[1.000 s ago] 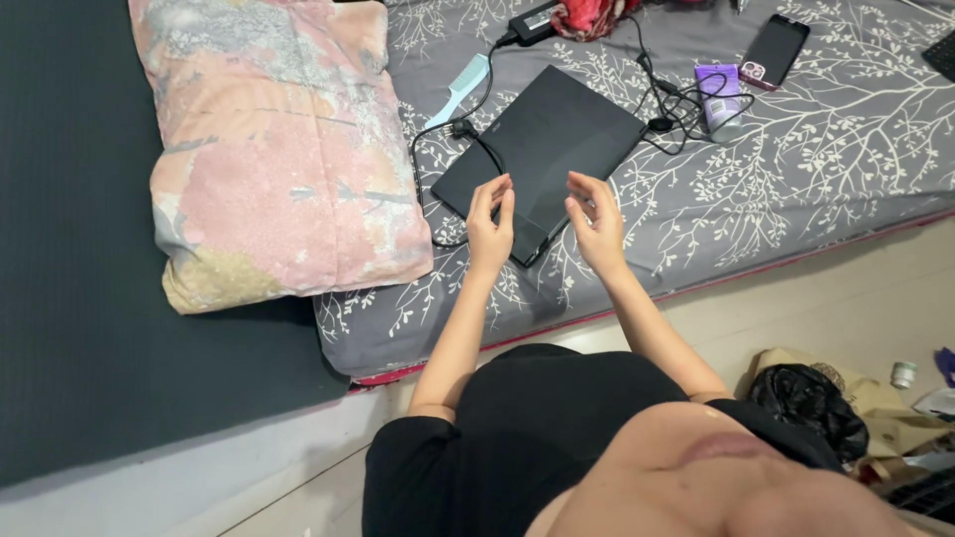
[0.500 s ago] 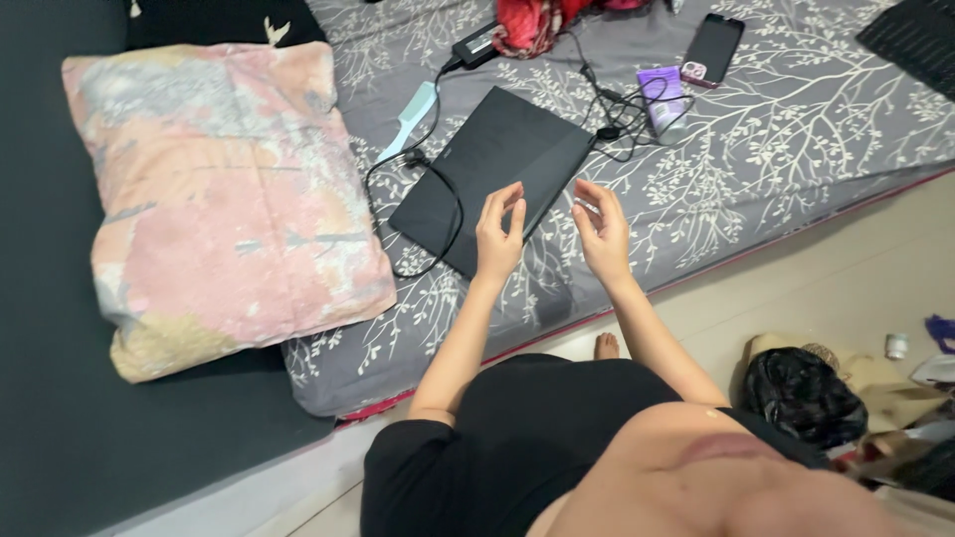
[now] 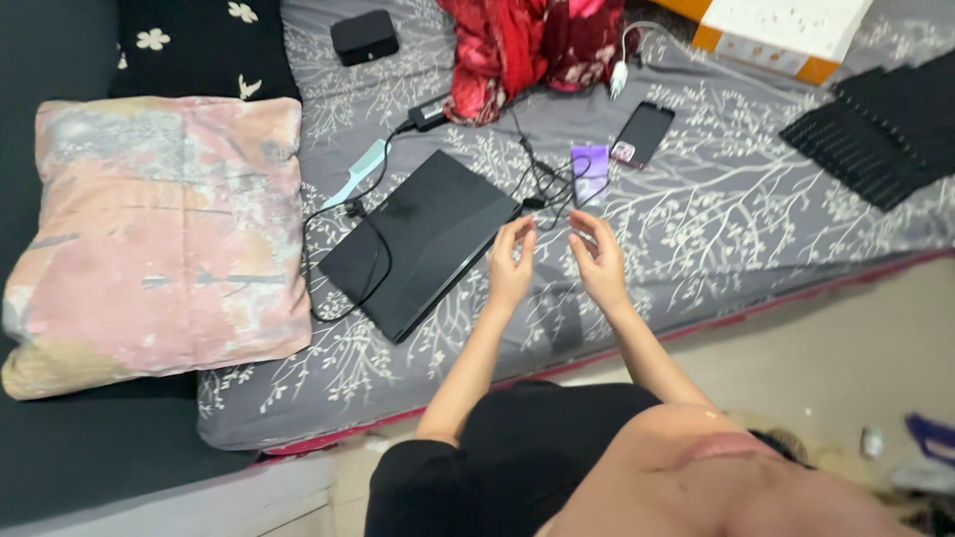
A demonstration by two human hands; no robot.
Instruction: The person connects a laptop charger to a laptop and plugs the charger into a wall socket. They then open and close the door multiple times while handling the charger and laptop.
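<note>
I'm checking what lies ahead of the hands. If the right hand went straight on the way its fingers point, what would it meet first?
Probably the small purple box on the grey bedsheet, just beyond the right hand, with black cables beside it. Depth is unclear.

i see a black laptop (image 3: pixel 416 239) on grey bedsheet (image 3: pixel 756 209) with white branch print. pillow (image 3: pixel 159 234) mottled pink and cream. comb (image 3: pixel 356 174) pale blue, cloth (image 3: pixel 527 45) red, small box (image 3: pixel 590 164) purple, phone (image 3: pixel 644 132) black.
</note>
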